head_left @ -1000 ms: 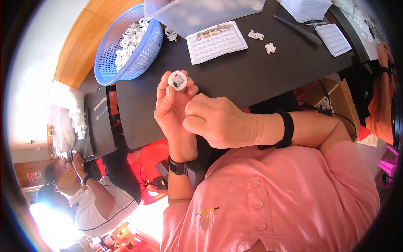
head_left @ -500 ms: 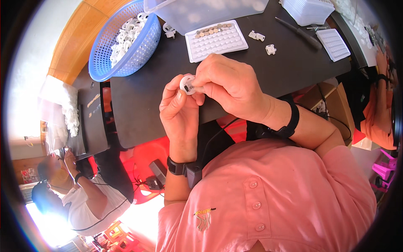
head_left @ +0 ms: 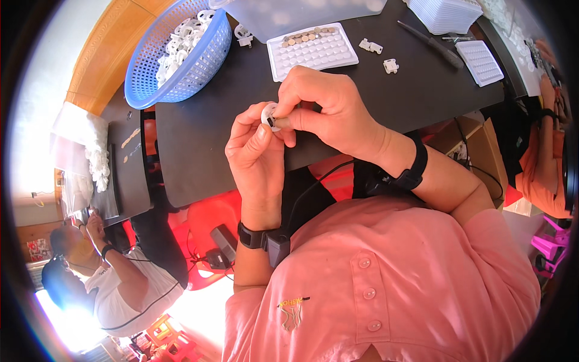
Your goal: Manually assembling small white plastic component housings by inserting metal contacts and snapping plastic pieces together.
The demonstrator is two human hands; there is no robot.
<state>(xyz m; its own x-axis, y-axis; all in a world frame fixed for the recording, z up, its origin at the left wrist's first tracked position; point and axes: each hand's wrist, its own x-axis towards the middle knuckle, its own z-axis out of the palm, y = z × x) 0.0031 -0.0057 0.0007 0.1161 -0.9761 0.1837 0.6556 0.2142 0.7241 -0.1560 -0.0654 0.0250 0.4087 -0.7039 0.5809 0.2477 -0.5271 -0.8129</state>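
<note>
Between the thumb and fingers of my left hand (head_left: 256, 142) is a small round white plastic part (head_left: 269, 116) with a dark slot in its face. My right hand (head_left: 329, 108) comes over from the right, its thumb and forefinger pinched together against the part's face. Whatever those fingertips grip, if anything, is hidden. Beyond my hands lies a white dimpled tray (head_left: 313, 54), with several small round metallic discs (head_left: 304, 37) grouped along its far side.
A blue basket (head_left: 136, 75) of white parts stands far left, beside a translucent bin (head_left: 301, 15). Loose white pieces (head_left: 391, 66), a dark-handled screwdriver (head_left: 443, 51), a second tray (head_left: 479, 62) and stacked trays (head_left: 443, 13) lie right. Another person (head_left: 129, 283) sits at left.
The round part has turned more edge-on in my left hand. My right fingertips stay pressed against it, with the thumb now straighter. The whole view has shifted slightly.
</note>
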